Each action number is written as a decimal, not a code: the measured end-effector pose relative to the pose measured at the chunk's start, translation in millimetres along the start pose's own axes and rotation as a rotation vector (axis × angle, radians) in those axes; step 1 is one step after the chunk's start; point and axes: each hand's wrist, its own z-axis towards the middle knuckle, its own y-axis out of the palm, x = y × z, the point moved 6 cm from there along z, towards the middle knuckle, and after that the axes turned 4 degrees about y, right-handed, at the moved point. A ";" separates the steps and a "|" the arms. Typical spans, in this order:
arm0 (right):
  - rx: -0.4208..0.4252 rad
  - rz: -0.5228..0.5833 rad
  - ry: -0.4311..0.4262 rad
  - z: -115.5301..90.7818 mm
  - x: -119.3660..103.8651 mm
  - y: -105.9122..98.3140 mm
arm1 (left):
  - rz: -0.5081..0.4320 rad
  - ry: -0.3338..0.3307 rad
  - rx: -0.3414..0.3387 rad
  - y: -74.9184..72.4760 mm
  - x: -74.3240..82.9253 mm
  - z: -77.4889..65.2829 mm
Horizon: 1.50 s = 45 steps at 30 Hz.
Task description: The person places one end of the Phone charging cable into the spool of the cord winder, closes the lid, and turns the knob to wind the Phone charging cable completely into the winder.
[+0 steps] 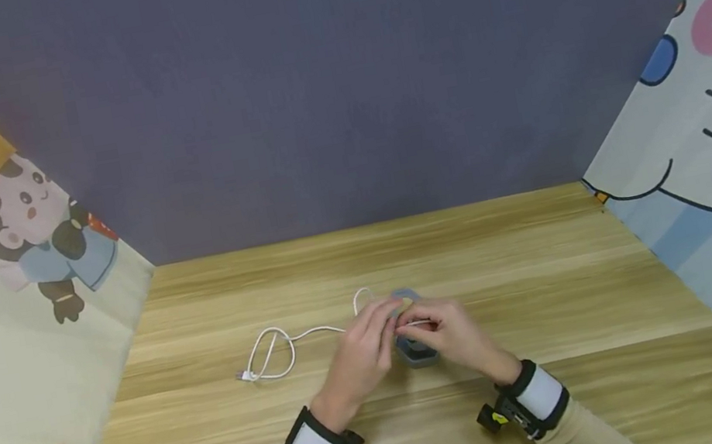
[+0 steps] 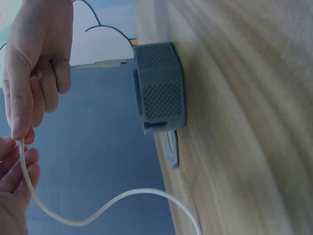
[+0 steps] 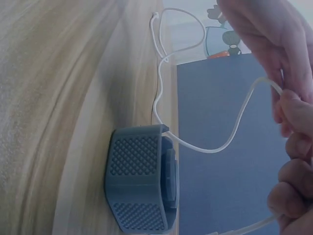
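Right hand (image 1: 445, 329) pinches white USB cable (image 2: 74, 223); can't tell if left hand (image 1: 363, 346) grips. Grey hexagonal holder (image 3: 134, 181) below, mid tabletop (image 1: 550, 284), between side edges. Probably bundling; next fold needs slack control.

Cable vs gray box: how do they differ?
- Color/surface: the cable is white and smooth; the gray box has bumpy panels.
- Shape: the cable is thin, with loops and bends; the gray box is blocky with angled sides.
- State: the right hand pinches the cable; the gray box sits ungripped.

Shared: both touch the table.
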 end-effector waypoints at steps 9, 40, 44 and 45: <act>-0.032 -0.065 0.013 -3.6 -0.4 4.3 | -0.026 -0.105 -0.110 12.6 -1.7 -6.4; -0.275 -0.103 0.307 -21.6 47.2 -6.9 | -0.073 -0.299 -0.322 29.1 -20.1 -25.4; -0.273 -0.120 0.350 -22.8 49.9 -8.5 | -0.040 -0.294 -0.352 30.8 -20.1 -27.5; -0.274 -0.123 0.367 -23.3 51.2 -9.1 | -0.030 -0.292 -0.362 31.3 -20.1 -27.8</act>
